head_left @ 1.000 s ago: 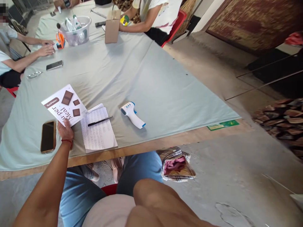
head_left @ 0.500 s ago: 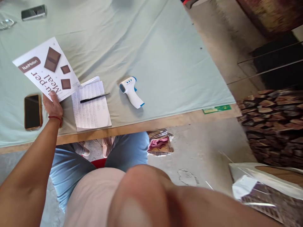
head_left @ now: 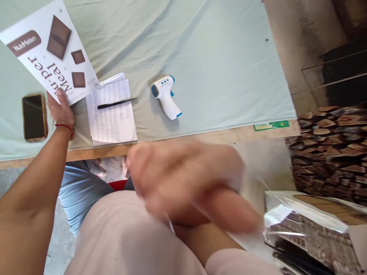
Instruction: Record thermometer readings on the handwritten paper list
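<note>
My left hand (head_left: 60, 109), with a red string around its wrist, grips the lower edge of a white printed leaflet (head_left: 43, 63). The leaflet shows brown chocolate squares and the words "NutriMotion" and "Meal", and it is tilted above the table. Close to the camera, my right hand (head_left: 186, 175) is in the air in front of my body, smeared by motion; its fingers look bent, but whether anything is in them is unclear. Handwritten paper sheets (head_left: 110, 122) lie beside my left hand, with a black pen (head_left: 116, 103) on top.
A white and blue infrared thermometer (head_left: 166, 97) lies on the cloth-covered table (head_left: 229, 68). Left of my left hand is a phone (head_left: 34, 116). A green card (head_left: 271, 126) sticks out at the table edge. Stacked firewood (head_left: 332, 152) and a plastic-wrapped item (head_left: 309, 225) are at the right.
My right hand has risen and swung from very near the camera to in front of the table edge. The leaflet, still in my left hand, appears larger and higher. The whole view has shifted.
</note>
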